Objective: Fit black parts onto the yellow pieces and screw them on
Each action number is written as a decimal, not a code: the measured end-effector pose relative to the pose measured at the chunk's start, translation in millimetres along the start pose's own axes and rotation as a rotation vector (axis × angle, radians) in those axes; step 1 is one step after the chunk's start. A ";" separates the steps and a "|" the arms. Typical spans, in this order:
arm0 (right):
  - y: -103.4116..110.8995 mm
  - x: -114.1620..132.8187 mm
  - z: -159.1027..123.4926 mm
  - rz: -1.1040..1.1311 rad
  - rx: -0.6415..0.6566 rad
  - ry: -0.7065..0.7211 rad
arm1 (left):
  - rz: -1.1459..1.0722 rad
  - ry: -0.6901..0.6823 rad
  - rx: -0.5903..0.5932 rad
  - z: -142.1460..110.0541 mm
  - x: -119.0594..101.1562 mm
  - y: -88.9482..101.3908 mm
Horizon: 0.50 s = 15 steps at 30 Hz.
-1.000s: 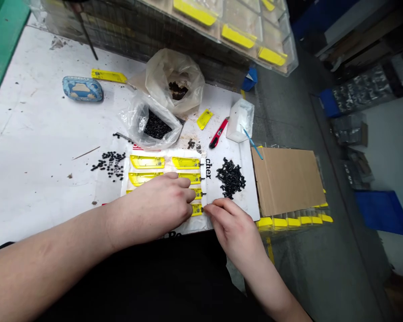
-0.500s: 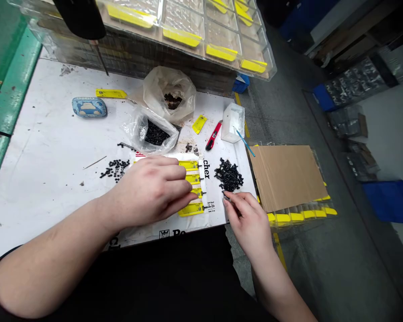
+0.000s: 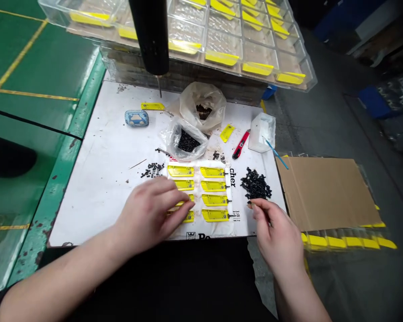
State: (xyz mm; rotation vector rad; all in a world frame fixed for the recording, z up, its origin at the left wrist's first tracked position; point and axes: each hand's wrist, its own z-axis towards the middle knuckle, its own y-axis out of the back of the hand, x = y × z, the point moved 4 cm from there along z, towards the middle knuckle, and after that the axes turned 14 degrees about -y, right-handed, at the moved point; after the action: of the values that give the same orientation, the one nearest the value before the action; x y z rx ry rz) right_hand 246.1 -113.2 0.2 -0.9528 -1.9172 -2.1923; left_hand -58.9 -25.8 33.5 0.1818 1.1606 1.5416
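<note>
Two columns of flat yellow plastic parts [image 3: 214, 200] lie on a white printed sheet. Those in the right column have small black pieces at their right ends. My left hand [image 3: 154, 208] is over the left column, hiding part of it; thumb and fingertips are pinched together, and what they hold, if anything, is too small to make out. My right hand [image 3: 278, 228] pinches a small black plastic piece [image 3: 249, 202] just below a pile of black plastic pieces [image 3: 256, 183]. Small round black bits [image 3: 152, 169] are scattered beyond my left hand.
Behind the parts stand a bag of black pieces [image 3: 188, 142] and an open bag [image 3: 203, 100] with brown contents. A red cutter knife [image 3: 241, 144], a white box [image 3: 262, 134] and a blue tin [image 3: 136, 118] lie around. A black screwdriver [image 3: 151, 40] hangs above.
The view has shifted, so the table sits further right and lower. My left hand has moved left off the right column, uncovering more yellow parts. My right hand stays by the black pile.
</note>
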 end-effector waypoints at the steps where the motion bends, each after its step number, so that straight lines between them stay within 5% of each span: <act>1: 1.4 2.4 -1.8 0.055 0.033 -0.062 | -0.046 0.065 -0.024 -14.5 -3.8 -1.8; 7: -11.4 42.1 -15.0 0.379 0.427 -0.184 | 0.005 0.106 -0.119 -65.7 -16.0 -8.7; 15: -30.1 95.4 -27.2 0.131 0.302 0.379 | 0.060 0.115 -0.005 -64.5 -15.2 -22.7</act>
State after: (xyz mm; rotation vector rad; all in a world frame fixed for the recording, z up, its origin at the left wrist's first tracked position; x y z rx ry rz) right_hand 145.2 -99.9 20.4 -0.5492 -1.8681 -1.7849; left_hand -81.1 -77.2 -8.6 0.1267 1.2518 1.6249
